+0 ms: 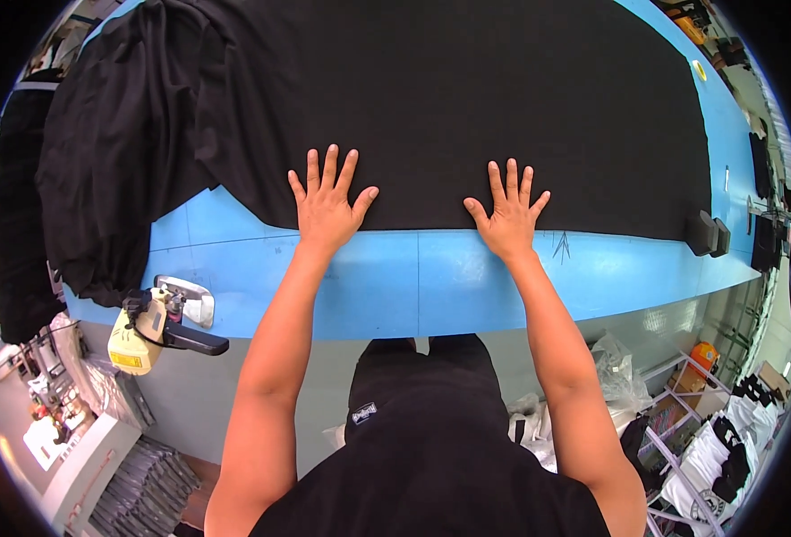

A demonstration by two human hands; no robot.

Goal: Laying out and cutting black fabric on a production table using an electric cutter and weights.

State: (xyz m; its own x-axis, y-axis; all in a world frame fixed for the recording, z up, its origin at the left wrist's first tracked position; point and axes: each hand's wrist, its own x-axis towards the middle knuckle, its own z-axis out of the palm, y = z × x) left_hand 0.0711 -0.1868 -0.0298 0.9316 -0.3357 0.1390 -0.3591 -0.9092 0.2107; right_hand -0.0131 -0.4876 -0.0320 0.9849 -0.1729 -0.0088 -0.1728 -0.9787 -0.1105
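A wide sheet of black fabric point(467, 107) covers most of a blue table point(369, 286). It lies smooth in the middle and on the right, and bunches into folds on the left. My left hand point(328, 201) rests flat on the fabric close to its near edge, fingers spread. Some way to the right, my right hand point(508, 213) also lies flat there, fingers apart. Neither hand holds anything. The fabric's near edge runs just beside both wrists, with the bare blue tabletop in front of it.
An electric cloth cutter point(145, 331) with a cream body stands at the table's left front edge. Dark block weights point(707, 234) sit at the fabric's right corner. A yellow tape roll point(699, 70) lies at the far right. Garments point(709, 461) pile on a rack at lower right.
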